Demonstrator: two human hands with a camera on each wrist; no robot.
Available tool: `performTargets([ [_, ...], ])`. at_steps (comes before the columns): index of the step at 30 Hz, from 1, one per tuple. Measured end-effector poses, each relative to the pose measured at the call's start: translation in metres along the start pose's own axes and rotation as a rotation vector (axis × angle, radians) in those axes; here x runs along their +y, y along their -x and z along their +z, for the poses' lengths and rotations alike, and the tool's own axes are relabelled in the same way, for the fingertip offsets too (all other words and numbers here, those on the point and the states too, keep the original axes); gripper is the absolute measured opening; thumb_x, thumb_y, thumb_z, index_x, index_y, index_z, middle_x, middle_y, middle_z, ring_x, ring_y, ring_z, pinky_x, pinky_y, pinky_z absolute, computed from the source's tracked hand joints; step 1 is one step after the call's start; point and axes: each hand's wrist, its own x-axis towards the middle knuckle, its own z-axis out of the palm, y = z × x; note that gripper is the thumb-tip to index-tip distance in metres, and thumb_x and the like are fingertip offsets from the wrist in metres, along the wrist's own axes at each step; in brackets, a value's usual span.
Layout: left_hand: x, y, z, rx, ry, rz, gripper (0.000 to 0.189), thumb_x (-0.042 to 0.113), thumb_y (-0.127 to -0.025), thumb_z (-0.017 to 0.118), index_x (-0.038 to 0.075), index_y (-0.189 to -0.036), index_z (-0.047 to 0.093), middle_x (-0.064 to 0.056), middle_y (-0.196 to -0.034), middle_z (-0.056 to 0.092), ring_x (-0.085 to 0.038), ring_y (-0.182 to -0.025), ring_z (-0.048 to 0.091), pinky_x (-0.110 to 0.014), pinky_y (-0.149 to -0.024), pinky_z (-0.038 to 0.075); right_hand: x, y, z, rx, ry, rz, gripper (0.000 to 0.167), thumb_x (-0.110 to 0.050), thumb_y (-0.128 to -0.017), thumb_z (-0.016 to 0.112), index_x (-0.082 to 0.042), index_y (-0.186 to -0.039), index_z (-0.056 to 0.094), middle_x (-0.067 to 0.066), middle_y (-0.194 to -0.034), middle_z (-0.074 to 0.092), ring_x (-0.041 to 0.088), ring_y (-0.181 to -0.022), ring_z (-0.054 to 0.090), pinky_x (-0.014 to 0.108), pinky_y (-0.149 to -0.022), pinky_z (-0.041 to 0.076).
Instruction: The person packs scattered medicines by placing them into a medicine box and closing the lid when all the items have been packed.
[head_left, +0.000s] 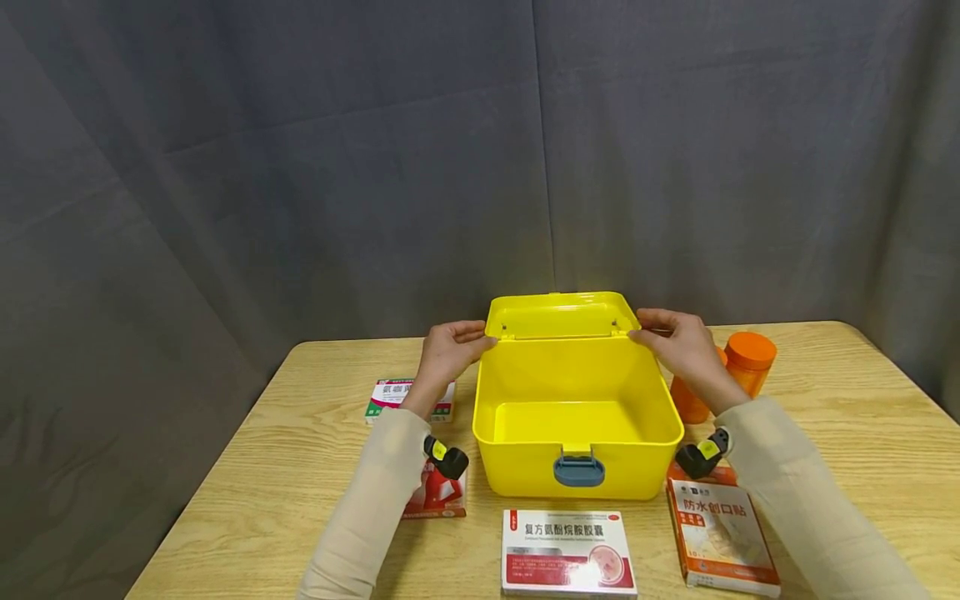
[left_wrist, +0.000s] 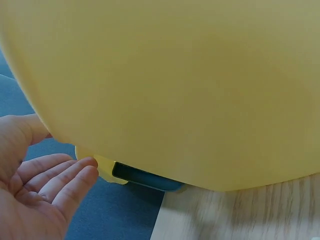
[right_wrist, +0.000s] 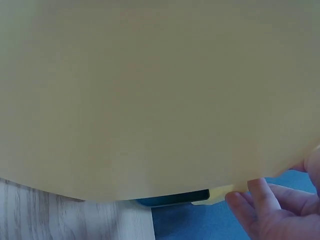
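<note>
A yellow plastic box [head_left: 576, 471] with a grey-blue front latch [head_left: 578, 471] stands in the middle of the table. Its lid [head_left: 558, 317] is hinged back and the inside is bare. At the back left corner is my left hand [head_left: 447, 354], thumb at the rim and loosely bent fingers beside the lid's edge. My right hand [head_left: 684, 343] mirrors it at the back right corner, fingers at the lid's side. In the wrist views the box wall [left_wrist: 175, 90] fills most of the picture; left fingertips [left_wrist: 89, 165] and right fingertips [right_wrist: 256, 186] reach beside the lid.
A red-and-white capsule box [head_left: 567, 550] lies before the yellow box. Bandage box [head_left: 723, 533] lies front right; orange bottles [head_left: 750, 360] stand behind the right forearm. Left are a green-and-white medicine box [head_left: 397, 392] and a red box [head_left: 442, 492], partly covered. A grey curtain [head_left: 375, 167] hangs behind.
</note>
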Motion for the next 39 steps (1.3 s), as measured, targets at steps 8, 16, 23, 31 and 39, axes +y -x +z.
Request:
performTargets([
  [8, -0.001, -0.003, 0.000, -0.002, -0.006, 0.005, 0.042, 0.013, -0.089, 0.072, -0.004, -0.126, 0.061, -0.014, -0.117, 0.066, -0.025, -0.104, 0.065, -0.033, -0.085, 0.054, 0.001, -0.005, 0.002, -0.011, -0.015, 0.000, 0.052, -0.017, -0.100, 0.053, 0.004, -0.145, 0.038, 0.025, -0.139, 0.047, 0.040, -0.116, 0.052, 0.045, -0.099, 0.044],
  [16, -0.005, -0.007, -0.002, -0.011, -0.034, 0.014, 0.045, 0.017, -0.090, 0.071, -0.002, -0.129, 0.060, -0.014, -0.120, 0.065, -0.026, -0.109, 0.063, -0.034, -0.088, 0.053, 0.001, -0.007, 0.000, -0.027, -0.003, 0.003, 0.053, -0.022, -0.101, 0.051, 0.004, -0.145, 0.038, 0.024, -0.141, 0.045, 0.042, -0.121, 0.047, 0.049, -0.102, 0.040],
  [23, -0.011, 0.005, -0.001, -0.022, -0.025, 0.100, 0.050, 0.020, -0.090, 0.071, 0.000, -0.134, 0.056, -0.011, -0.126, 0.062, -0.024, -0.116, 0.059, -0.034, -0.093, 0.049, -0.004, 0.002, -0.017, -0.005, 0.044, -0.078, 0.058, -0.031, -0.101, 0.051, 0.004, -0.145, 0.039, 0.026, -0.140, 0.045, 0.043, -0.124, 0.044, 0.056, -0.102, 0.038],
  [31, -0.014, 0.027, -0.004, -0.009, 0.007, 0.186, 0.057, 0.027, -0.090, 0.071, 0.004, -0.139, 0.052, -0.009, -0.133, 0.058, -0.022, -0.120, 0.056, -0.032, -0.094, 0.048, -0.003, 0.015, -0.040, 0.080, 0.075, -0.188, 0.055, -0.037, -0.100, 0.052, 0.000, -0.140, 0.048, 0.021, -0.131, 0.055, 0.032, -0.115, 0.054, 0.040, -0.097, 0.047],
  [39, -0.028, 0.051, -0.005, -0.026, 0.009, 0.224, 0.070, 0.031, -0.090, 0.071, 0.007, -0.147, 0.040, -0.006, -0.149, 0.042, -0.019, -0.135, 0.040, -0.032, -0.106, 0.035, 0.016, 0.024, -0.065, 0.152, -0.085, -0.301, 0.041, -0.020, -0.098, 0.060, -0.004, -0.135, 0.055, -0.012, -0.115, 0.063, -0.002, -0.099, 0.059, 0.008, -0.082, 0.045],
])
